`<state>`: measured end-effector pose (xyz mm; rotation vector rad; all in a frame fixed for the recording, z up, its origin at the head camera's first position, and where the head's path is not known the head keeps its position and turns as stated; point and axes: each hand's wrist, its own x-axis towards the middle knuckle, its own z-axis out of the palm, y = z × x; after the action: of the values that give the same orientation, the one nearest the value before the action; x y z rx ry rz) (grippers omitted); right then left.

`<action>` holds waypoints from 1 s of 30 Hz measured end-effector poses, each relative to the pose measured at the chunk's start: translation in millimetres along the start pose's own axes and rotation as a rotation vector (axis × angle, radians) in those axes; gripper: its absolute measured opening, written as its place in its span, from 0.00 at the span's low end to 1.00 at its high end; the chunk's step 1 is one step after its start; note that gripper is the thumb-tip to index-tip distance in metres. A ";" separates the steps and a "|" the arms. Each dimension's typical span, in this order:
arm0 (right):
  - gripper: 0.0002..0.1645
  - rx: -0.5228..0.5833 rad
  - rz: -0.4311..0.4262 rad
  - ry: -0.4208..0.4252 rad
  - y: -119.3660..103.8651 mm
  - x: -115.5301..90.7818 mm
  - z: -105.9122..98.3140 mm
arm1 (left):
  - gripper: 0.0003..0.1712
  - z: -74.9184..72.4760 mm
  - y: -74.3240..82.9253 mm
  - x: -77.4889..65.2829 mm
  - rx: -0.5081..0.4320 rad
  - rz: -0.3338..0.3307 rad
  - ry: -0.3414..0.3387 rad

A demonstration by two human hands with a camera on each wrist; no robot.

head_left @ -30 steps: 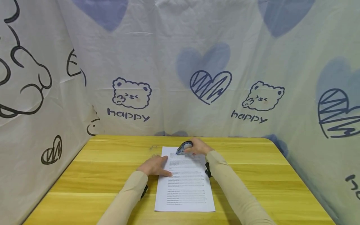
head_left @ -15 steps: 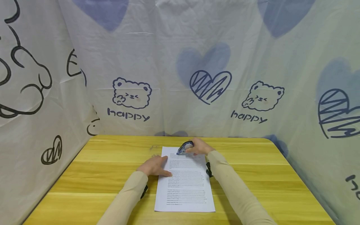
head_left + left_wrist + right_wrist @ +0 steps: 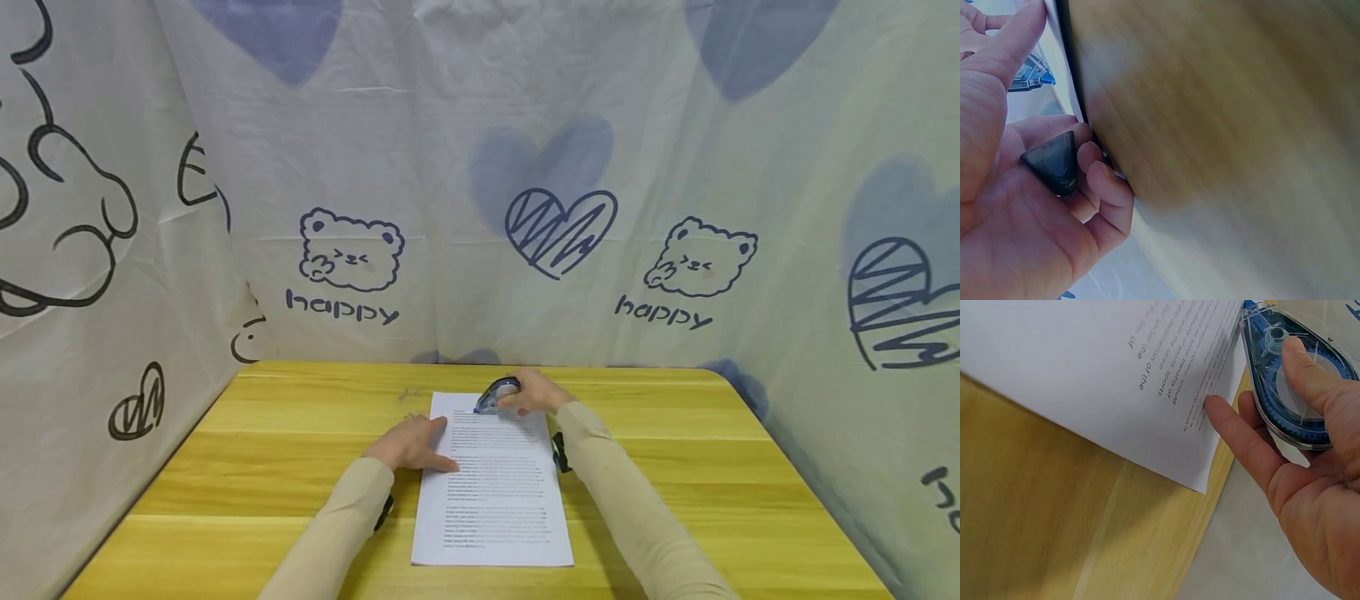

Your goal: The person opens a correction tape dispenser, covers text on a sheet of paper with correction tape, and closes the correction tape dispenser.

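Observation:
A printed sheet of paper (image 3: 491, 533) lies on the table. My right hand (image 3: 536, 392) grips a see-through blue correction tape dispenser (image 3: 497, 393) over the top lines of print. In the right wrist view my thumb lies on the dispenser's flat side (image 3: 1272, 406), its tip is at the paper, and one fingertip touches the print. My left hand (image 3: 405, 443) rests on the sheet's left edge, thumb and a finger spread over the paper. In the left wrist view a small black triangular piece (image 3: 1055, 164) sits in that palm, with the other fingers curled round it.
The yellow wood-grain table (image 3: 712, 500) extends to both sides of the sheet. Behind it and along both sides hangs a white curtain (image 3: 450, 283) with blue hearts and bear drawings. A black strap (image 3: 561, 452) is on the right wrist.
My right hand has slid the correction tape dispenser slightly to the right along the top lines. The left hand and the sheet have stayed in place.

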<state>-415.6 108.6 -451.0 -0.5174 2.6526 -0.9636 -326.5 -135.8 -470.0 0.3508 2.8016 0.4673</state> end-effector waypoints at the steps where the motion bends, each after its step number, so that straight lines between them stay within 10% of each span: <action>1: 0.16 0.001 0.003 -0.001 0.2 0.3 -0.2 | 0.54 -0.2 -0.1 0.1 -0.001 0.002 0.001; 30: 0.14 0.073 0.023 -0.025 6.9 -0.5 -5.9 | 0.54 1.9 -2.0 1.4 -0.006 0.006 0.010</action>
<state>-418.9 117.0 -451.2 -0.4785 2.5848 -1.0361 -327.6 -136.7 -472.6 0.3573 2.8093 0.4795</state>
